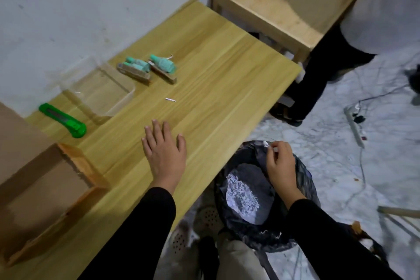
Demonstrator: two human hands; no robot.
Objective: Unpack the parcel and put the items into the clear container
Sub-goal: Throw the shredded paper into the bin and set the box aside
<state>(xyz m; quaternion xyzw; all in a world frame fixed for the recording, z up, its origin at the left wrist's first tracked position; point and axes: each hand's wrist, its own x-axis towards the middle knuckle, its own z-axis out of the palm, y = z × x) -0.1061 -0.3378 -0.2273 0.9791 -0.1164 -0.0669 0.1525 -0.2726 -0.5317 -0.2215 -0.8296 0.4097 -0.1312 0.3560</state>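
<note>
An open cardboard parcel [43, 191] sits at the table's left front. The clear container [102, 91] stands near the wall and looks bare inside. Two items with green tops on brown bases [136, 69] [164, 68] lie on the table just right of the container. My left hand [164, 150] rests flat on the wooden table [216, 88], fingers spread, holding nothing. My right hand [280, 163] hovers over the bin [261, 198] beside the table, fingers pinched on a small white scrap [268, 144].
A green utility knife [62, 120] lies between parcel and container. A small tape scrap [170, 99] lies mid-table. The black-bagged bin holds crumpled waste. Another person [363, 29] stands at the far right by a second table [284, 7]. Cables and a power strip [354, 127] cross the floor.
</note>
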